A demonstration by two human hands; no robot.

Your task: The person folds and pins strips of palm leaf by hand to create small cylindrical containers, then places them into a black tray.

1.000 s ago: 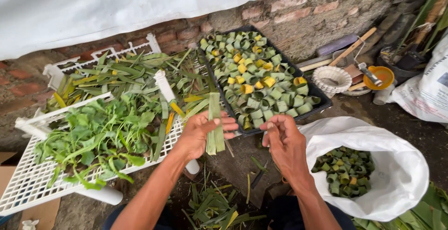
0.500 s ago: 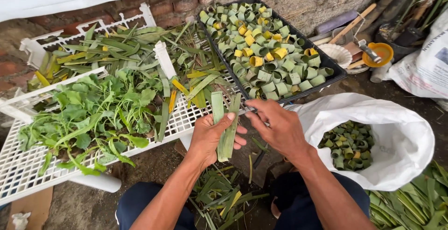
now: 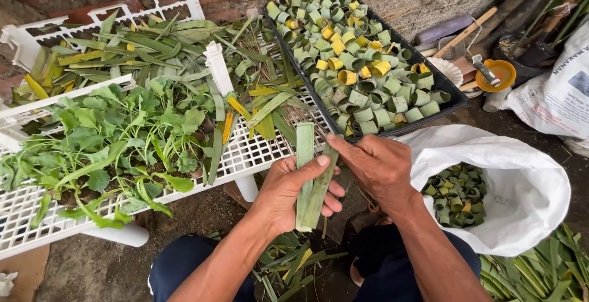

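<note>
Holding a few long green leaf strips [image 3: 310,179] near the middle of the frame, the left hand [image 3: 294,194] lies palm up with its fingers curled under the strips and its thumb pressed on top. The strips stand almost straight up and down in the frame, with their top ends over the edge of the white rack [image 3: 257,149]. The right hand [image 3: 377,167] comes in from the lower right, palm down, and its fingertips pinch the upper part of the same strips, just beside the left thumb. Both forearms reach up from the bottom of the frame, over the person's dark-clothed knees. In the upper right sits a black tray [image 3: 457,103] full of little rolled leaf rings [image 3: 362,63], green and yellow. At the right, a white bag [image 3: 521,179] lies open with more rings inside. On the left, the rack holds leafy green plants [image 3: 110,142] and long loose leaves [image 3: 123,50]. More leaf scraps [image 3: 288,265] lie on the ground between the knees.
</note>
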